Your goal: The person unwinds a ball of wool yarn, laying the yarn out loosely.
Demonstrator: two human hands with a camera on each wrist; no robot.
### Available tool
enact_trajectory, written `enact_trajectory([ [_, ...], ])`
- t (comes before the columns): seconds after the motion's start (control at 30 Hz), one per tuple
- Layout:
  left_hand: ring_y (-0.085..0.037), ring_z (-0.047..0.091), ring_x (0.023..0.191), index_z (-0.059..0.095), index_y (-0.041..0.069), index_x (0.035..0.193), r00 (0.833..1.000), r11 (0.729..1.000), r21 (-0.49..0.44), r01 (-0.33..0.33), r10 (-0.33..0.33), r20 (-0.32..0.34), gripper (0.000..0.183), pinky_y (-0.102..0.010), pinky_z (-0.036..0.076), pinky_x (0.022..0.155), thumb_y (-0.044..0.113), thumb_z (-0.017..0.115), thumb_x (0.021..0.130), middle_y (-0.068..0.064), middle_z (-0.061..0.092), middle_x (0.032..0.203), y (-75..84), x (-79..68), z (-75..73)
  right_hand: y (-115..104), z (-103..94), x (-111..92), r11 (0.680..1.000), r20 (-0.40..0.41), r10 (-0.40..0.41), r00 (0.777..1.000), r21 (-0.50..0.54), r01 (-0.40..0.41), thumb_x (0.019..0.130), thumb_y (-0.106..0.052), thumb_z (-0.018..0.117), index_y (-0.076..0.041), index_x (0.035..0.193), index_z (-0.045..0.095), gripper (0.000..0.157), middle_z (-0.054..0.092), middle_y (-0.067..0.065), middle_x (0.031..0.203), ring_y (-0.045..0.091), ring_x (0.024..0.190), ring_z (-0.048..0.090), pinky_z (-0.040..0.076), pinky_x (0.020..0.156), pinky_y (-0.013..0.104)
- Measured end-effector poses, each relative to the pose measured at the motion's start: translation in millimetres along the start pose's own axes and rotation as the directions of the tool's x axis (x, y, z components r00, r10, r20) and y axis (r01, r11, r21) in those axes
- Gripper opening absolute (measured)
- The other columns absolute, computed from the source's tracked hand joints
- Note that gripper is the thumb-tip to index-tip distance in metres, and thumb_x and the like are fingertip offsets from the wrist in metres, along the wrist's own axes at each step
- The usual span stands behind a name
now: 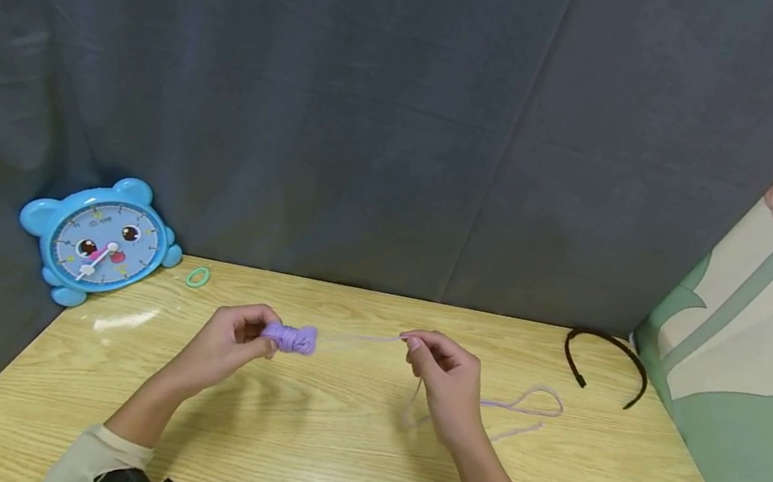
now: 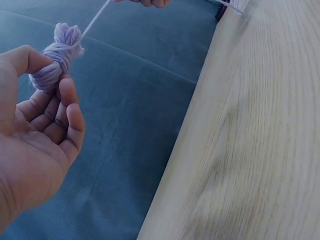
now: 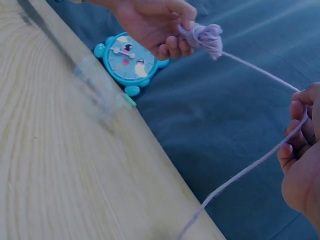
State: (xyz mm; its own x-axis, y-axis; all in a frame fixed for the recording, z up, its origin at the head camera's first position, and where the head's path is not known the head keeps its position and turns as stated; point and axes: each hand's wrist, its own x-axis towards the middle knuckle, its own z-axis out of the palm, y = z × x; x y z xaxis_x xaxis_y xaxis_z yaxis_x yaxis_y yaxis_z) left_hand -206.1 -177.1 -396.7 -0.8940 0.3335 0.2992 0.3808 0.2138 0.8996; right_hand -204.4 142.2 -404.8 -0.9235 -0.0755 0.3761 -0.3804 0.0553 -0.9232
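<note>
A small wound bundle of purple yarn (image 1: 290,338) is pinched at its left end by the left hand (image 1: 235,342), between thumb and fingers. In the left wrist view the yarn bundle (image 2: 59,59) shows wraps around its middle and loops sticking out at the top. From it a single strand (image 3: 262,71) runs nearly straight to the right hand (image 1: 442,376), whose thumb and fingertips pinch it. Beyond that hand the loose tail (image 1: 520,405) drops to the wooden table and lies there in a loop, partly hidden by the right forearm.
A blue animal-shaped clock (image 1: 107,243) leans against the dark curtain (image 1: 345,116) at the back left. Beside it lies a green ring (image 1: 198,277). At the back right is a black headband (image 1: 610,337), near a flower-patterned wall (image 1: 760,376). The wooden table (image 1: 338,452) spans the front.
</note>
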Motion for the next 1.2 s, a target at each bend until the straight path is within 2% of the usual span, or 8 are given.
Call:
enact_trajectory([
  [0.37, -0.009, 0.059, 0.075, 0.064, -0.003, 0.097, 1.000, 1.000, 0.004, 0.006, -0.006, -0.006, 0.003, -0.025, 0.054, 0.067, -0.003, 0.062, 0.095, -0.005, 0.061, 0.087, -1.8, -0.7, -0.4, -10, -9.3, 5, 0.999, -0.119, 0.018, 0.993, 0.038, -0.013, 0.100, -0.011, 0.067, 0.006, 0.103, 0.072, 0.017, 0.062, -0.005, 0.077, 0.008, 0.068, 0.051, 0.044, 0.063, 0.021],
  [0.63, -0.009, 0.060, 0.075, 0.064, -0.003, 0.097, 1.000, 1.000, 0.007, 0.004, -0.004, -0.010, 0.003, -0.025, 0.055, 0.067, -0.002, 0.062, 0.095, -0.005, 0.062, 0.087, -1.4, -0.6, -0.8, -10, -15.3, 9, 0.993, -0.193, 0.016, 0.981, 0.116, 0.006, 0.098, -0.005, 0.068, -0.005, 0.095, 0.076, 0.009, 0.061, -0.004, 0.073, 0.009, 0.066, 0.051, 0.045, 0.062, 0.023],
  [0.67, -0.009, 0.060, 0.075, 0.064, -0.003, 0.097, 1.000, 1.000, 0.009, 0.003, -0.003, -0.011, 0.003, -0.025, 0.055, 0.067, -0.002, 0.062, 0.095, -0.005, 0.062, 0.087, -1.2, -0.5, -1.1, -10, -16.1, 10, 0.991, -0.202, 0.018, 0.979, 0.130, 0.008, 0.098, -0.004, 0.068, -0.004, 0.095, 0.076, 0.009, 0.060, -0.004, 0.072, 0.009, 0.066, 0.051, 0.045, 0.062, 0.022],
  [0.8, -0.009, 0.059, 0.075, 0.065, -0.003, 0.097, 1.000, 1.000, 0.013, 0.002, -0.002, -0.025, 0.003, -0.025, 0.054, 0.067, -0.003, 0.062, 0.095, -0.005, 0.062, 0.088, 0.3, -0.7, -2.5, -12, -19.2, 12, 0.982, -0.232, 0.024, 0.972, 0.188, 0.021, 0.098, -0.002, 0.067, 0.013, 0.099, 0.069, 0.016, 0.060, -0.003, 0.071, 0.009, 0.066, 0.051, 0.045, 0.062, 0.020],
  [0.9, -0.009, 0.060, 0.076, 0.065, -0.004, 0.097, 0.999, 1.000, 0.011, 0.004, -0.004, -0.042, 0.004, -0.025, 0.054, 0.068, -0.004, 0.062, 0.094, -0.005, 0.062, 0.088, 0.5, -0.4, -3.4, -14, -21.9, 13, 0.979, -0.245, 0.023, 0.969, 0.204, 0.029, 0.099, -0.001, 0.066, 0.020, 0.102, 0.065, 0.021, 0.060, -0.002, 0.070, 0.009, 0.066, 0.051, 0.045, 0.061, 0.020],
  [1.2, -0.009, 0.060, 0.076, 0.065, -0.005, 0.097, 0.999, 1.000, 0.010, 0.011, -0.010, -0.053, 0.005, -0.025, 0.054, 0.068, -0.005, 0.061, 0.094, -0.003, 0.062, 0.087, -0.2, 0.5, -3.1, -16, -31.0, 14, 0.973, -0.253, 0.008, 0.967, 0.225, 0.051, 0.099, -0.001, 0.065, 0.017, 0.100, 0.068, 0.018, 0.063, -0.002, 0.072, 0.009, 0.067, 0.052, 0.046, 0.061, 0.020],
])
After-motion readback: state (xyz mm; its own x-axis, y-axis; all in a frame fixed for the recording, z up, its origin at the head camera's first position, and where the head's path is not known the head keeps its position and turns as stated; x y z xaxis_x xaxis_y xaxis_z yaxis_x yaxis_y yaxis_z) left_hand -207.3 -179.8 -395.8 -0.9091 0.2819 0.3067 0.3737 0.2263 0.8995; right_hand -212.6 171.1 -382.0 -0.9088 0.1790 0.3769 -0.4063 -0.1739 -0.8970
